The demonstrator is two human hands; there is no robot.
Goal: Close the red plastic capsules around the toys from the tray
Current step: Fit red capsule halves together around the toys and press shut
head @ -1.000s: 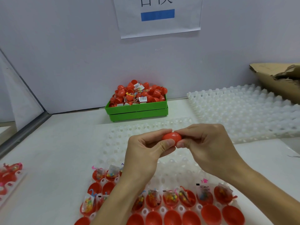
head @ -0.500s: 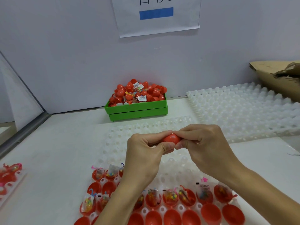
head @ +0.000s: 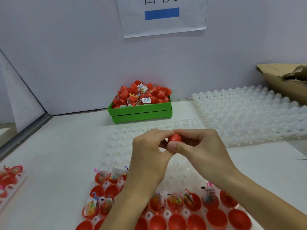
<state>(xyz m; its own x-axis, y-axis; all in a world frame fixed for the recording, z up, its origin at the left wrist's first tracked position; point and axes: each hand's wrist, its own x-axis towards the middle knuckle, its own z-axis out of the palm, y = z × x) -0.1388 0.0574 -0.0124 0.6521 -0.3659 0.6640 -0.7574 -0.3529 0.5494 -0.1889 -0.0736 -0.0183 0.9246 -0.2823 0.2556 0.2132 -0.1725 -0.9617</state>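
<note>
Two hands meet above the white tray: the left hand [head: 149, 151] and the right hand [head: 199, 146] both grip one red capsule [head: 174, 137], fingers [head: 176, 145] curled round it from either side, so that only its rounded top shows between them. The capsule is held in the air over the bare middle rows of the moulded tray [head: 116, 146], which lies on the tabletop [head: 58, 155]. Nearer the person, the tray's front rows carry open red capsule halves: about five of the filled halves [head: 175, 202] with small bagged toys stand in a row below the right wrist, about four more sit to the left of the left forearm, and a nearest row of roughly seven empty halves [head: 216, 218] runs along the picture's lower edge (some are cut off or hidden by the arms, so the counts are rough). One green bin [head: 141, 112] stands against the back wall, heaped with red capsules and toy packets too many to count. One stack of white trays [head: 249, 117] lies at the right, beside a torn cardboard box [head: 285, 80]. One more tray with red pieces [head: 10, 178] shows at the left edge. One paper sign [head: 162, 15] with a blue bar hangs on the wall.
</note>
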